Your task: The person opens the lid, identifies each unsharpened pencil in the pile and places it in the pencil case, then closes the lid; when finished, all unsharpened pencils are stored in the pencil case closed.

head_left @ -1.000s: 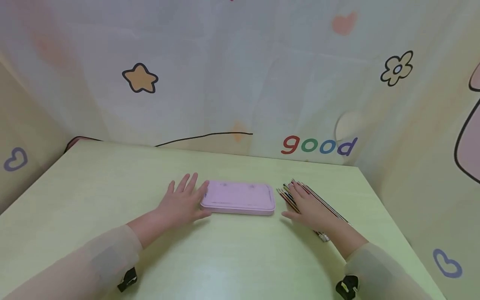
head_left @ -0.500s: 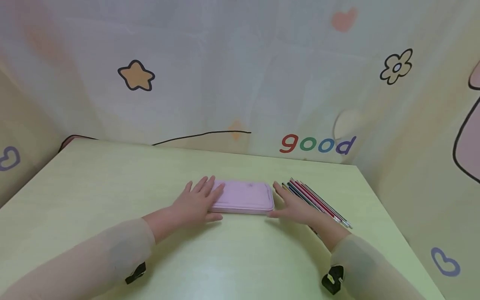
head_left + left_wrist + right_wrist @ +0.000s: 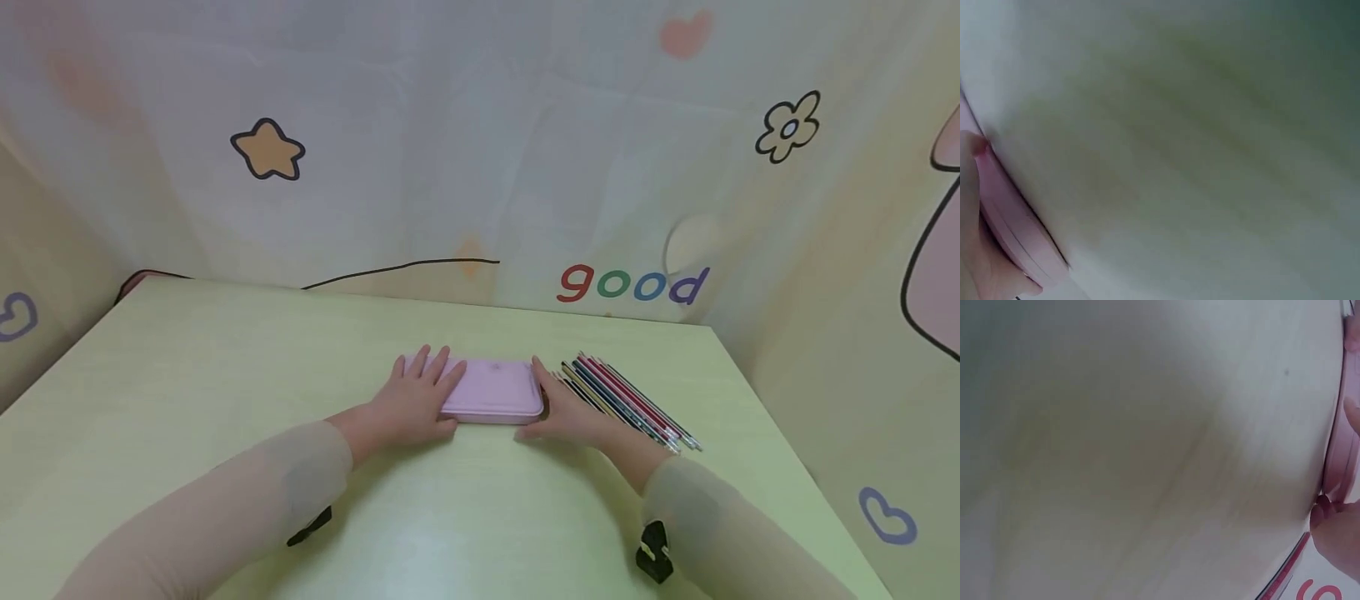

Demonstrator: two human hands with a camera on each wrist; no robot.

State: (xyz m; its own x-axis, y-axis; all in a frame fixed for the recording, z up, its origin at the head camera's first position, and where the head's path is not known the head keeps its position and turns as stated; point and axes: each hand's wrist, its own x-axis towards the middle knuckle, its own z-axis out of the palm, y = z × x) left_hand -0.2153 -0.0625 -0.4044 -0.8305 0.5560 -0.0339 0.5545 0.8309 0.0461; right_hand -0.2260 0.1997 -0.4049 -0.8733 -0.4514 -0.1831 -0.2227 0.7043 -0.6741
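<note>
A flat, closed pink pencil case (image 3: 495, 390) with rounded corners lies on the table. My left hand (image 3: 416, 402) rests over its left end, fingers spread and straight across the lid. The left thumb touches the front side, as the left wrist view shows beside the case (image 3: 1019, 231). At the right end is my right hand (image 3: 570, 414), its fingers along the short side and its thumb near the front corner. In the right wrist view a fingertip of the right hand (image 3: 1339, 534) touches the end of the case (image 3: 1337, 462).
Several pencils (image 3: 626, 400) lie in a slanting bundle right of the case, partly behind the right hand. The pale table (image 3: 225, 358) ends at a printed cloth backdrop (image 3: 420, 167) behind it and at the sides.
My right hand has left the pencils and moved left to the case's right end. My left hand has slid right, further over the lid. The case stays about where it was.
</note>
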